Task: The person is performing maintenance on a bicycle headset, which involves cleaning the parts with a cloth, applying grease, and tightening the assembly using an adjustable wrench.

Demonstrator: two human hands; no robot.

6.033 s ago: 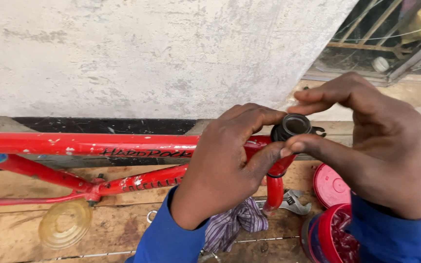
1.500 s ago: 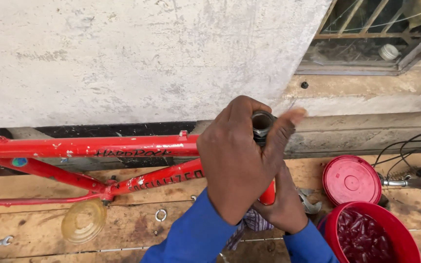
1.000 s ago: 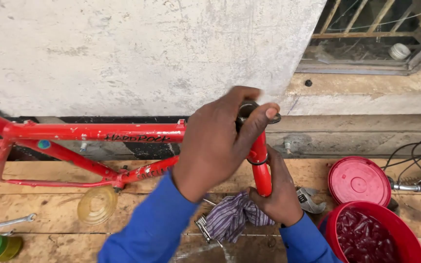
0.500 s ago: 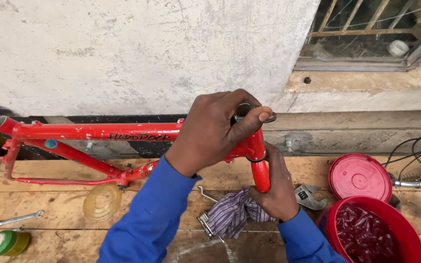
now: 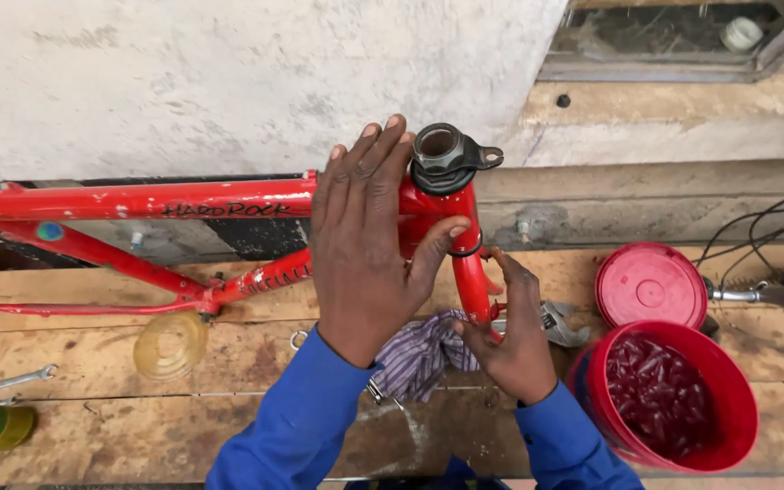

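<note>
1. Half a second ago the left hand (image 5: 367,249) was curled over the top of the head tube; now its fingers are straight and spread, lifted off the black headset nut (image 5: 440,156), which stands fully in view.
2. That opening suggests the turning grip on the headset has been let go, with the nut seated on top of the tube, its cable hanger lug pointing right.
3. Left hand's fingers point upward, flat in front of the red bicycle frame (image 5: 138,201), and hold nothing; only the thumb reaches right to touch the head tube (image 5: 442,218) near its lower cup.
4. From the palm, the wrist drops straight down into a blue sleeve (image 5: 297,426) that rises from the bottom edge.
5. Right hand (image 5: 512,331) sits lower, fingers wrapped loosely about the red fork leg (image 5: 474,286) just under the head tube, steadying it.
6. Its blue-sleeved forearm comes in from the lower right.
7. Frame lies lengthwise along the wall, on a wooden bench (image 5: 93,417).
8. Just beside the hands lie a striped rag (image 5: 424,354) and an adjustable wrench (image 5: 555,322).
9. Farther right stand a red bucket (image 5: 728,399) of dark red grease and its red lid (image 5: 651,286); to the left lie a clear lid (image 5: 170,345) and a spanner (image 5: 6,381).
</note>
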